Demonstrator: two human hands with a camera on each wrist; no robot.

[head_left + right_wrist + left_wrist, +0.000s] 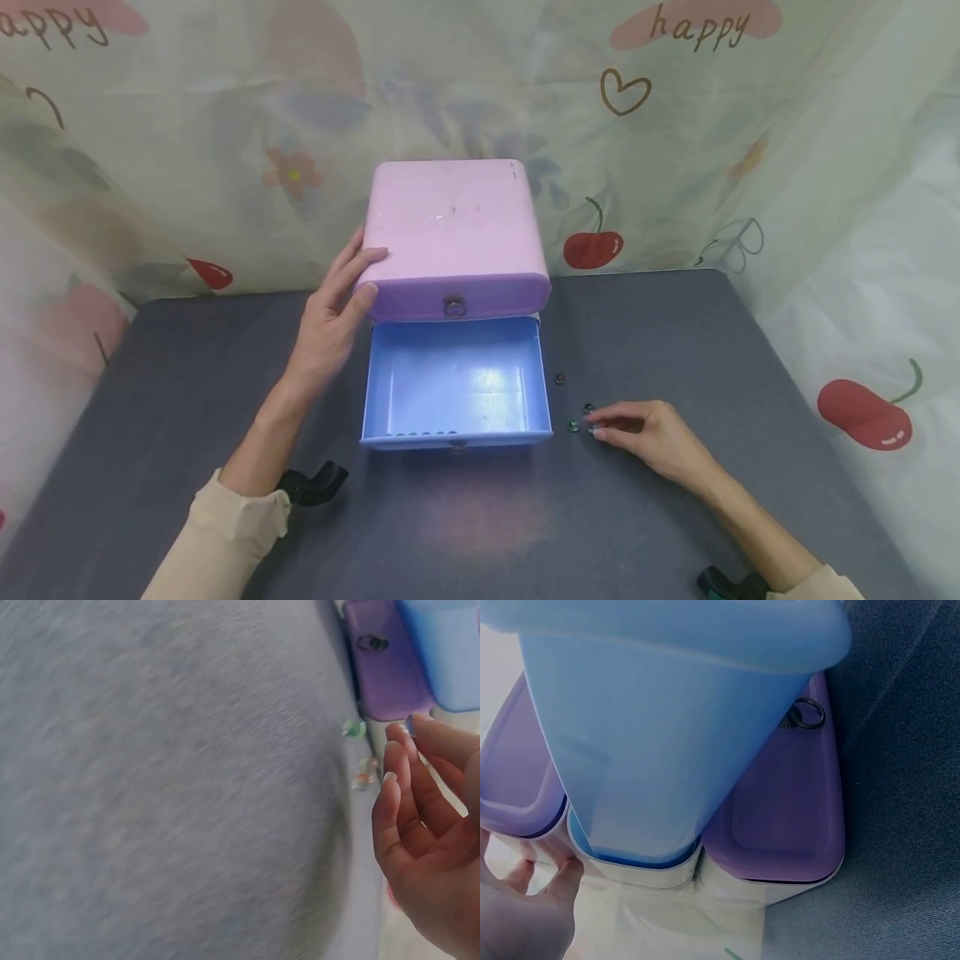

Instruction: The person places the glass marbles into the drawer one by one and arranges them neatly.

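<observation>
A small drawer cabinet (453, 221) with a pink top has a purple upper drawer (405, 304), closed, and a blue drawer (457, 383) pulled out below it. Another purple drawer (780, 802) shows beneath the blue one in the left wrist view. My left hand (326, 329) rests on the cabinet's left side, fingers extended along its top edge and thumb at the front corner. To the right of the blue drawer, my right hand (656, 437) pinches a glass marble (409, 725) between thumb and forefinger. A green marble (573, 426) lies just left of those fingertips.
Two more marbles, one (559, 379) near the drawer's right side and another (588, 408) by my right forefinger, lie on the dark grey table (637, 517). A printed curtain (465, 92) hangs right behind the cabinet. The blue drawer juts toward me.
</observation>
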